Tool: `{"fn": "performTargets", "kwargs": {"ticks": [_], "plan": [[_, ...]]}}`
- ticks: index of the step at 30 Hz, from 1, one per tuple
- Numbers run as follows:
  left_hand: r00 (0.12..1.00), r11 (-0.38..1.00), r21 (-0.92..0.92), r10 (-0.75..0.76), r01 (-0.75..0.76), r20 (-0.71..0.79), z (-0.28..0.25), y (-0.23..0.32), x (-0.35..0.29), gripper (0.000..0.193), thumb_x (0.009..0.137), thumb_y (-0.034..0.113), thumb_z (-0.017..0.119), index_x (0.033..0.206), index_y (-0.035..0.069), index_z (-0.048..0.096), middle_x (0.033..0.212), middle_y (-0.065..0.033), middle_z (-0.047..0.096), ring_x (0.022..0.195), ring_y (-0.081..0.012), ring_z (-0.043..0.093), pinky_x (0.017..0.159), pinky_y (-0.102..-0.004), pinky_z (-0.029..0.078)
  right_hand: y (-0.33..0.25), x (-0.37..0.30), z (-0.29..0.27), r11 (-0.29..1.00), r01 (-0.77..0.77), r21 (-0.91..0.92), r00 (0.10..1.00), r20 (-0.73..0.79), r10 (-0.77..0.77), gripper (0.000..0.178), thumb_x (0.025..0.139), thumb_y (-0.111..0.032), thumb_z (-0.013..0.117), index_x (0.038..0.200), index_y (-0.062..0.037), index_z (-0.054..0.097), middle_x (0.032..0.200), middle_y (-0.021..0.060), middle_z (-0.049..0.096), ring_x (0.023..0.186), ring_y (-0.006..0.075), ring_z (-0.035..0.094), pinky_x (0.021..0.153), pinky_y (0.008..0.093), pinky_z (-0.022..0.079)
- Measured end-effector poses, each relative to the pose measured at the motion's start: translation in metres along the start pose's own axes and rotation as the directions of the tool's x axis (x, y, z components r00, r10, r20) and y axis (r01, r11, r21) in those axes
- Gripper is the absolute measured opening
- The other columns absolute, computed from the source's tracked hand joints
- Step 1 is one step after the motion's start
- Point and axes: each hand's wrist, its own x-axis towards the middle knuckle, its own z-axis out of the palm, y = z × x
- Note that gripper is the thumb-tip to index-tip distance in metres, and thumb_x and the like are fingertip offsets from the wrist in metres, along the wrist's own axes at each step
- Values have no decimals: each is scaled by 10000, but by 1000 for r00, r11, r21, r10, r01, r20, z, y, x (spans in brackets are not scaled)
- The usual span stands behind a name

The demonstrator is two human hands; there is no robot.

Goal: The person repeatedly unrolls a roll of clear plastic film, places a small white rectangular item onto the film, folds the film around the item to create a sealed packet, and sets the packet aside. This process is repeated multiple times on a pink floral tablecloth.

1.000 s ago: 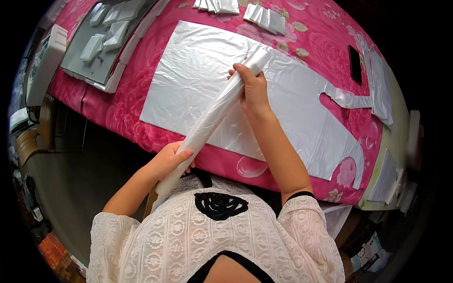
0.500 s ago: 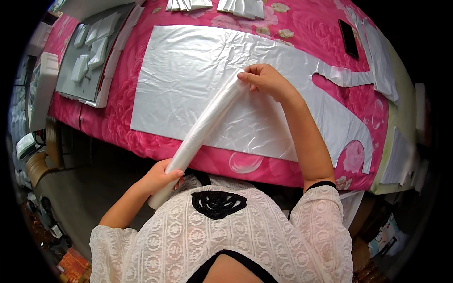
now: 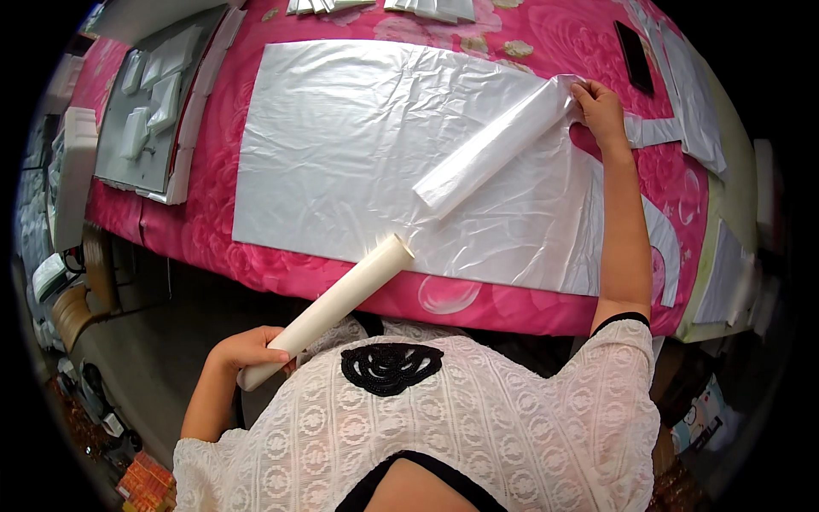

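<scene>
My left hand [image 3: 252, 348] is wrapped round the lower end of a smooth cream tube [image 3: 341, 299], which slants up over the table's front edge. Its upper end shows a round opening. Apart from the tube, a loosely rolled sleeve of clear plastic film [image 3: 495, 149] slants across the table. My right hand [image 3: 601, 115] pinches the film's far right end between thumb and fingers. Beneath both lies a wide, wrinkled silvery-white plastic sheet [image 3: 316, 145] spread flat. Its right part has curved cut-outs and strap-like strips, partly hidden by my right arm.
A pink floral cloth [image 3: 205, 171] covers the table. At the left, a grey board [image 3: 162, 171] carries several small white folded packets. More folded white packets [image 3: 431, 8] lie at the far edge. A black phone [image 3: 634, 57] rests at the far right, beside hanging white plastic [image 3: 695, 111].
The film roll has come off the tube, pulled up and right by my right hand. The bare cream tube now shows, still in my left hand, with a gap between the two.
</scene>
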Motion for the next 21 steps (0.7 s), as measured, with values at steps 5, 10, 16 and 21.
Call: {"fn": "performTargets", "kwargs": {"ticks": [5, 10, 16, 21], "plan": [[990, 758, 650, 129, -62, -57, 3, 89, 12, 492, 711, 311, 765, 1053, 1, 594, 907, -108, 650, 822, -166, 612, 754, -292, 470, -27, -12, 35, 994, 102, 45, 985, 139, -107, 178, 849, -165, 628, 909, 0, 659, 730, -25, 594, 645, 50, 497, 591, 198, 411], [721, -27, 999, 692, -17, 31, 40, 175, 75, 443, 625, 253, 777, 987, 80, 588, 852, -104, 631, 781, -302, 611, 670, -400, 471, -49, -21, 85, 990, 142, 23, 945, 296, -142, 184, 855, -167, 628, 936, -4, 653, 760, -30, 602, 682, 47, 504, 625, 207, 418], [282, -562, 785, 733, -262, 619, 38, 180, 125, 545, 690, 334, 733, 1124, 50, 563, 1118, -104, 566, 1052, -249, 546, 982, -416, 407, -56, -13, 95, 978, 188, -89, 904, 405, -137, 186, 872, -187, 622, 948, -19, 648, 775, -48, 587, 669, 35, 482, 611, 191, 410], [573, -420, 835, 607, -356, 550, 49, 150, 135, 781, 805, 572, 496, 1282, -41, 418, 1352, -191, 403, 1279, -318, 365, 1081, -450, 247, -59, -5, 94, 995, 64, -73, 893, 448, -24, 191, 864, -203, 627, 947, -32, 656, 764, -48, 591, 667, 40, 488, 621, 204, 409]]}}
